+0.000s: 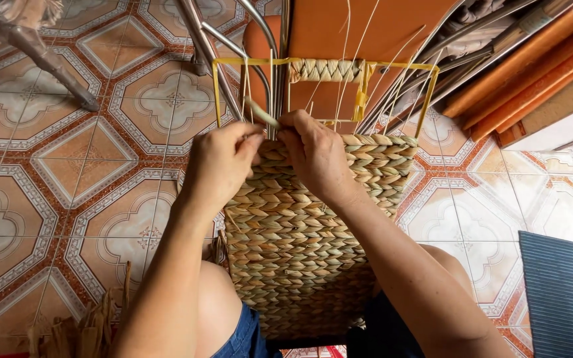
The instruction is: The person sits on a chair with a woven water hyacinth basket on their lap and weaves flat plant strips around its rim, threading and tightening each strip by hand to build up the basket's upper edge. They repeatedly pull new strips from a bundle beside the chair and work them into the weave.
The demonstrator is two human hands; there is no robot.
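A half-woven basket (pixel 300 225) of pale green-tan braided grass rests between my knees, built on a yellow wire frame (pixel 217 86). My left hand (pixel 220 162) pinches a grass strand (pixel 261 113) at the top edge of the weave. My right hand (pixel 316 152) grips the same spot from the right, fingers closed on the weave beside upright thin stakes (pixel 349 73). A short braided band (pixel 326 69) runs along the frame's top bar.
An orange board (pixel 366 26) and metal chair legs (pixel 207 46) stand behind the frame. Orange planks (pixel 532 73) lean at the upper right. A dark ribbed mat (pixel 555 292) lies at the lower right, loose dry grass (pixel 81 328) at the lower left, on patterned tiles (pixel 67 172).
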